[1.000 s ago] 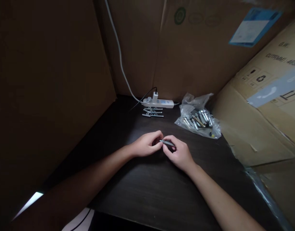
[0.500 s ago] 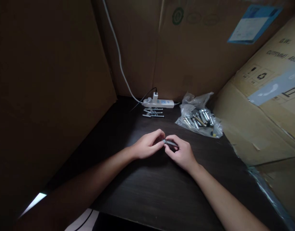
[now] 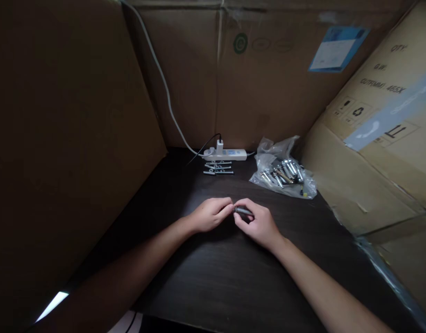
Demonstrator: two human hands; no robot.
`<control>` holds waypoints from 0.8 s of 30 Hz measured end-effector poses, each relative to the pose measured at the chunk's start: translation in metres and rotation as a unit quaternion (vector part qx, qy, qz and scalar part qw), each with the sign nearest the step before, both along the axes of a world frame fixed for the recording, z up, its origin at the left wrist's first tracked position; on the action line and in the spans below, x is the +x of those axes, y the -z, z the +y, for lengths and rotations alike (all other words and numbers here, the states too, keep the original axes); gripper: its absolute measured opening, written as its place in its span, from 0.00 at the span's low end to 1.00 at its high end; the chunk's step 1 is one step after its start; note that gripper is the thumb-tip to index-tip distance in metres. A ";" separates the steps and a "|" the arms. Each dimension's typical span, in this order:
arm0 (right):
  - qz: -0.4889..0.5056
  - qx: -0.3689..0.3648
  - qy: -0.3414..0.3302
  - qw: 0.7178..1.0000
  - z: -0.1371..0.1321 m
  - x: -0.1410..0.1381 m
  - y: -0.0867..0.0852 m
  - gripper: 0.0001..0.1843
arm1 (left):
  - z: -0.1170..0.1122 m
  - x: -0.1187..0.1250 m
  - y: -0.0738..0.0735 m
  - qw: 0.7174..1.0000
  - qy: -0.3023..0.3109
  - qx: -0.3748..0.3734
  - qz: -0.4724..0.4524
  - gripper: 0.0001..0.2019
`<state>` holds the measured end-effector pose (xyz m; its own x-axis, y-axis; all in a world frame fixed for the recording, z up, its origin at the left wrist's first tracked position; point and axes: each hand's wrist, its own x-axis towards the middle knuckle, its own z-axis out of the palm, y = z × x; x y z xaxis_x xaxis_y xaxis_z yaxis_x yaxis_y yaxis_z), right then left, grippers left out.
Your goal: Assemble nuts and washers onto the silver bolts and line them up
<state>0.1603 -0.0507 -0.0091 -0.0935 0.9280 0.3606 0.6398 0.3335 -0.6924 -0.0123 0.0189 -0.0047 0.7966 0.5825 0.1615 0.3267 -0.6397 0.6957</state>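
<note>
- The anchor bolt [image 3: 243, 211] is held just above the dark worktop [image 3: 233, 277], lying crosswise between the two hands. The right hand [image 3: 260, 225] has its grip closed around the shank. The left hand [image 3: 210, 215] pinches the near end with thumb and fingertips.
- Risk: the left grip covers only a small part at the bolt's tip. If that part comes loose, it would probably drop and roll across the dark surface, where it would be hard to spot in this dim light.
- Risk: both hands hold a smooth metal piece with their fingertips. If one hand twists harder than the other, the bolt could slip out sideways.
- Risk: the row of loose bolts [image 3: 218, 167] lies touching or just beside the power strip [image 3: 230, 154]. A knock could scatter them against it or its cables.
- Count: one bolt in hand and two hands on it.
- Count: about four bolts in the row, though they are too small to be sure of.
- Count: one clear plastic bag [image 3: 268, 162] holding many bolts, too bunched to count.
- Count: one power strip with one charger plug [image 3: 219, 145] in it.
</note>
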 end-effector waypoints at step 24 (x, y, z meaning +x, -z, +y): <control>-0.019 0.003 0.011 1.000 0.002 0.000 0.001 0.07 | -0.002 -0.001 -0.003 0.998 -0.055 0.016 -0.027 0.12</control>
<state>0.1605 -0.0487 -0.0101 -0.0871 0.9279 0.3625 0.6728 0.3231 -0.6655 -0.0134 0.0168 -0.0017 0.7172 0.6604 0.2223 0.3593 -0.6238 0.6941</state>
